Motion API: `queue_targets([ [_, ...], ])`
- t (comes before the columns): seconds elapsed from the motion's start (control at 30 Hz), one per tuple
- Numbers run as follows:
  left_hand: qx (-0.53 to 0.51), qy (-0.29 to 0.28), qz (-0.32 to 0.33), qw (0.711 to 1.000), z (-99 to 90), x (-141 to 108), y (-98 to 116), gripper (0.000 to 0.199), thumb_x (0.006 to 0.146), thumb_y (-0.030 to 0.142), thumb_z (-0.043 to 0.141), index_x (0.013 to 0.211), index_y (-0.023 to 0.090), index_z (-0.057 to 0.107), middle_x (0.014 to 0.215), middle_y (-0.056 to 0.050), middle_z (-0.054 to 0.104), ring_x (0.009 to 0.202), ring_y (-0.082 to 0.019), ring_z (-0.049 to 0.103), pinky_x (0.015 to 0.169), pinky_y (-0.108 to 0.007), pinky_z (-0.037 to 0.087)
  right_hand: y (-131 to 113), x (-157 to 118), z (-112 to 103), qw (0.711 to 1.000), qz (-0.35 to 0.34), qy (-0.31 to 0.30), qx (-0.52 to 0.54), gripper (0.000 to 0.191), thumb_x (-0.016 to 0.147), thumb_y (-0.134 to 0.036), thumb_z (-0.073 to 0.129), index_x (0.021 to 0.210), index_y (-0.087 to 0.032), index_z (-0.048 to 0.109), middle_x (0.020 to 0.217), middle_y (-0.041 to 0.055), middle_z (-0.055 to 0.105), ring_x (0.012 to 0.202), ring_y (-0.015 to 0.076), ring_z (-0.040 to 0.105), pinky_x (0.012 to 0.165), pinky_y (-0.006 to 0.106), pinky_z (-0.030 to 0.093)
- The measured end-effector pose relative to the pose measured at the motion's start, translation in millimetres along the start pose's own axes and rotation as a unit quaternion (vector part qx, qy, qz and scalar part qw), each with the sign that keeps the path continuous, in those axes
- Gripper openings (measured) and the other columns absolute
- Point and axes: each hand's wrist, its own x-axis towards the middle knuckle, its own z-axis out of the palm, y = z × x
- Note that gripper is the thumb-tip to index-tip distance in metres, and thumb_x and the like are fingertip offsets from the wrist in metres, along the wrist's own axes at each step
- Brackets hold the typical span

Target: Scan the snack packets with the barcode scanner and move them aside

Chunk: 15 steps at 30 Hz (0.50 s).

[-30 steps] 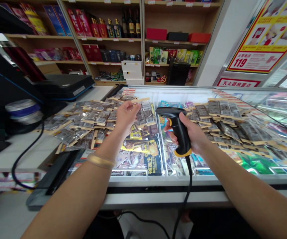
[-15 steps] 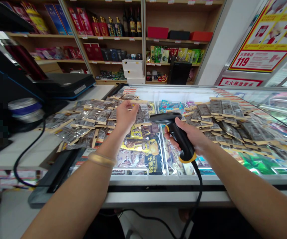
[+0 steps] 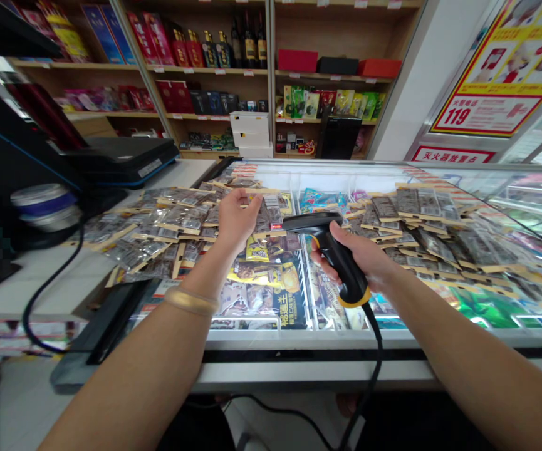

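In my right hand [image 3: 358,250] is a black and yellow barcode scanner [image 3: 346,269], my fingers wrapped round its handle. Its head points left at a small clear packet [image 3: 271,213] with dark contents and a tan edge. My left hand [image 3: 240,216], above a gold bracelet, pinches that packet by its left side. A spot of red light shows on the packet's right edge, close to the scanner's nose. Similar packets form a left pile [image 3: 177,219] beside my left hand and a right pile [image 3: 421,232] beyond the scanner. All lie on a glass-topped freezer [image 3: 261,341].
Frozen goods in yellow, blue and green wrappers show through the glass. A black scale [image 3: 125,156] and a tape roll [image 3: 47,207] stand on the left counter. The scanner's cable [image 3: 376,351] hangs over the front edge. Stocked shelves [image 3: 214,72] line the back.
A red light spot now shows on the packet in my left hand. Both hands and the scanner stay almost in place.
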Motion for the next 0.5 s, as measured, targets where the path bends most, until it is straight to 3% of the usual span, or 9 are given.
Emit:
queue_targets([
  [0.17, -0.018, 0.004, -0.003, 1.0, 0.2, 0, -2, 0.01, 0.074, 0.026, 0.066, 0.076, 0.019, 0.059, 0.073, 0.0, 0.064, 0.073, -0.015, 0.06, 0.068, -0.024, 0.047, -1, 0, 2, 1.0, 0.008, 0.006, 0.011, 0.048, 0.089, -0.062, 0.059, 0.082, -0.015, 0.065, 0.066, 0.0015, 0.061, 0.038, 0.0077, 0.047, 0.036, 0.021, 0.041],
  [0.3, -0.078, 0.007, -0.051, 0.996, 8.2, -2, 4, 0.013, 0.073, 0.027, 0.068, 0.076, 0.019, 0.058, 0.069, 0.001, 0.063, 0.066, -0.014, 0.06, 0.06, -0.023, 0.046, -7, -1, 4, 0.999, -0.015, 0.004, 0.03, 0.047, 0.09, -0.062, 0.058, 0.081, -0.016, 0.062, 0.067, 0.0019, 0.061, 0.039, 0.0078, 0.046, 0.036, 0.022, 0.042],
  [0.5, -0.138, -0.031, -0.077, 0.987, 49.5, -4, 39, 0.026, 0.073, 0.024, 0.07, 0.095, 0.019, 0.058, 0.064, 0.004, 0.061, 0.055, -0.011, 0.057, 0.054, -0.021, 0.044, -35, -25, -14, 0.989, -0.118, 0.031, 0.081, 0.052, 0.093, -0.066, 0.048, 0.085, -0.016, 0.063, 0.073, 0.0031, 0.061, 0.043, 0.007, 0.045, 0.039, 0.02, 0.042],
])
